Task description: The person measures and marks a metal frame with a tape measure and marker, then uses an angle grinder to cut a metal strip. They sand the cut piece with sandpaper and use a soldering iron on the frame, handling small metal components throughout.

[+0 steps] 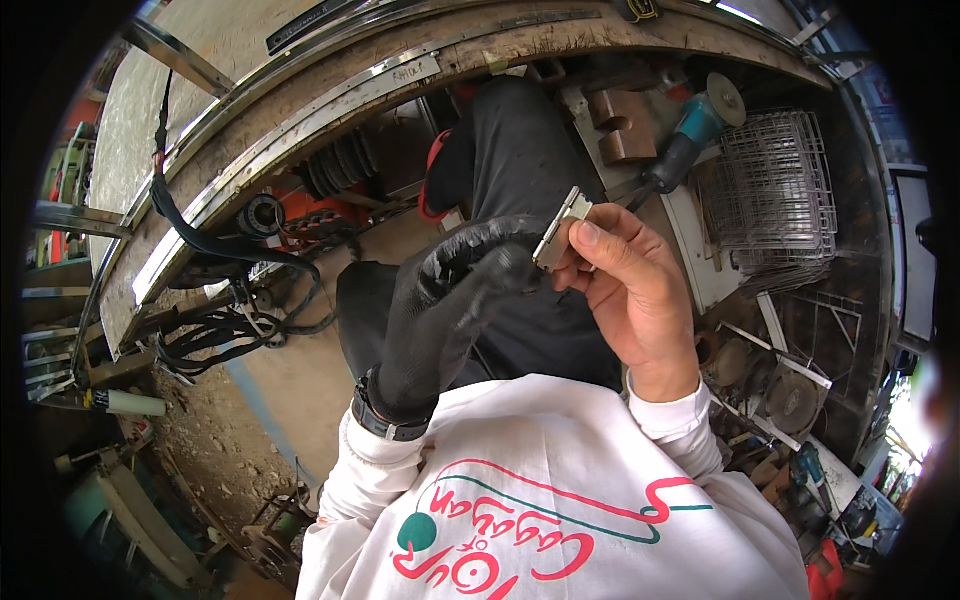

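Note:
Over my lap I hold a small silver metal piece (561,226), narrow and flat, with a raised edge along one side; it looks like a hinge or bracket, but the exact kind is unclear. My right hand (640,305), bare, pinches it between thumb and fingers on its right side. A black coated glove covers my left hand (436,318), whose curled fingers and thumb close on the piece's left side near its lower end. The left fingertips are partly hidden against it. The piece is tilted, its upper end pointing away to the right.
Ahead runs a long wooden workbench (520,38) with a metal-trimmed edge. At the right lie a teal angle grinder (697,130), a brown notched block (621,125) and stacked wire grids (770,190). Black cables (235,340) loop at the left above the debris-strewn ground (225,430).

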Motion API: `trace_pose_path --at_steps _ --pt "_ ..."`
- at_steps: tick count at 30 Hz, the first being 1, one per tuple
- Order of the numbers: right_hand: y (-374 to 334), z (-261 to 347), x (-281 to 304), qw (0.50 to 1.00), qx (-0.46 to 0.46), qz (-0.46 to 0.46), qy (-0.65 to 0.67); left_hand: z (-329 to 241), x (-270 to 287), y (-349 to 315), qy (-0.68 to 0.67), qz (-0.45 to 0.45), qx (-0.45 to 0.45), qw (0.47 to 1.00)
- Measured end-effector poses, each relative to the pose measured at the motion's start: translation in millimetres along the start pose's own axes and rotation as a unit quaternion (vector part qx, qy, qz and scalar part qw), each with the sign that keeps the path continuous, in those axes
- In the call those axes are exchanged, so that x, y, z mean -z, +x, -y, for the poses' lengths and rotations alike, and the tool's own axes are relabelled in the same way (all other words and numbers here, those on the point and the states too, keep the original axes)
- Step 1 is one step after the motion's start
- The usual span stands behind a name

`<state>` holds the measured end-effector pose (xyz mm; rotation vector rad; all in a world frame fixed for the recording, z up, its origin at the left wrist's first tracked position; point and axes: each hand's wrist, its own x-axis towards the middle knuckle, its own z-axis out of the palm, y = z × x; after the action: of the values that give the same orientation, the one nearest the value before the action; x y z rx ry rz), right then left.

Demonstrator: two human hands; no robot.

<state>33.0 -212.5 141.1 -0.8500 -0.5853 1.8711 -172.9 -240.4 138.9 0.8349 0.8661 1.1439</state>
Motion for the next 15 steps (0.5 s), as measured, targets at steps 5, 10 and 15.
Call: trace_pose_path --at_steps 5,10,15 --pt "-2.4 -1.9 -10.2 0.999 0.030 -0.016 -0.005 0.3 -12.2 -5.3 -0.121 -0.020 0.077 0.989" --pt "-0.1 -12.9 -13.5 0.998 0.054 -0.010 0.008 13.9 -17.5 -0.3 -0.159 -0.097 0.019 0.982" --pt "0.9 -20.0 -16.3 0.999 0.052 -0.007 -0.005 25.8 -9.8 -1.3 -0.187 -0.116 -0.007 0.975"
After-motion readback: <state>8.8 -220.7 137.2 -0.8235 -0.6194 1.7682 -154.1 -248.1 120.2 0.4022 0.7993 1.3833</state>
